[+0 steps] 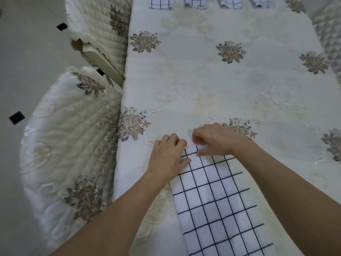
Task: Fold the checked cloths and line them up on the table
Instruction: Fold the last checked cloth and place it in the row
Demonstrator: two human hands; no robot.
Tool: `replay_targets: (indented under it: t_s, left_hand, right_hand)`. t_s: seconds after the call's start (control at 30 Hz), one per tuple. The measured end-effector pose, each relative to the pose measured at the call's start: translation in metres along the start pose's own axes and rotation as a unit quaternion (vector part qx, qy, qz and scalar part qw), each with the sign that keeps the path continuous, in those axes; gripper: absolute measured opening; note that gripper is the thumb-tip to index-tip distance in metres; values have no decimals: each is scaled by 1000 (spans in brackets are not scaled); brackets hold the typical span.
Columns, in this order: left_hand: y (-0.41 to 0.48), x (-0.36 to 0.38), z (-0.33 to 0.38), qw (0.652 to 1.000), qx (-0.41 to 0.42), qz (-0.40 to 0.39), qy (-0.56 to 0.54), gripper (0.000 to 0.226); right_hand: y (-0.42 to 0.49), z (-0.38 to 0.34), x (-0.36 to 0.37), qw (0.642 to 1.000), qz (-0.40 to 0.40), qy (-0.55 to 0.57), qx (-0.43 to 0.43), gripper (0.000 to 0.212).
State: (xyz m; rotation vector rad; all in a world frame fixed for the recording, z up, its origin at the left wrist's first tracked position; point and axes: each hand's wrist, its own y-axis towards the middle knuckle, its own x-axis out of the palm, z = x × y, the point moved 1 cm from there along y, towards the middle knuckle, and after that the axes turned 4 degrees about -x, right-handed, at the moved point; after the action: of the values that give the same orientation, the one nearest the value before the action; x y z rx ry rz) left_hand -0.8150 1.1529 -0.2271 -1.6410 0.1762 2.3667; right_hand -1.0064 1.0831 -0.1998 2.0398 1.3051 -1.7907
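Observation:
A white cloth with a dark check (pixel 217 200) lies as a long folded strip on the table, running from the near edge towards the middle. My left hand (pixel 168 157) grips its far left corner with curled fingers. My right hand (pixel 212 140) pinches the far edge just beside it, thumb on top of the cloth. Along the table's far edge several folded checked cloths sit in a row: one (pixel 161 2) at the left, another (pixel 195 2) beside it, and more (pixel 229 2) to the right.
The table is covered by a cream embroidered tablecloth (pixel 212 74) with brown flower motifs. Two chairs with quilted cream covers stand at the left: one near (pixel 70 145), one farther back (pixel 97 24). Grey tiled floor lies beyond them.

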Motion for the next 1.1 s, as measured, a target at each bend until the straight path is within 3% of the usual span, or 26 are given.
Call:
replay_targets:
  t_s: [0.27, 0.53, 0.87, 1.1]
  left_hand:
    - [5, -1, -2, 999, 4, -23, -31, 43]
    - [49, -27, -22, 989, 22, -135, -54, 26]
    - [116, -109, -42, 995, 62, -72, -11, 20]
    - [81, -152, -21, 984, 75, -35, -157, 11]
  right_hand:
    - [2, 2, -2, 996, -65, 62, 5, 25]
    - [-5, 10, -22, 985, -9, 142, 94, 18]
    - [14, -5, -90, 979, 85, 62, 173, 19]
    - [-30, -31, -107, 973, 135, 85, 170, 22]
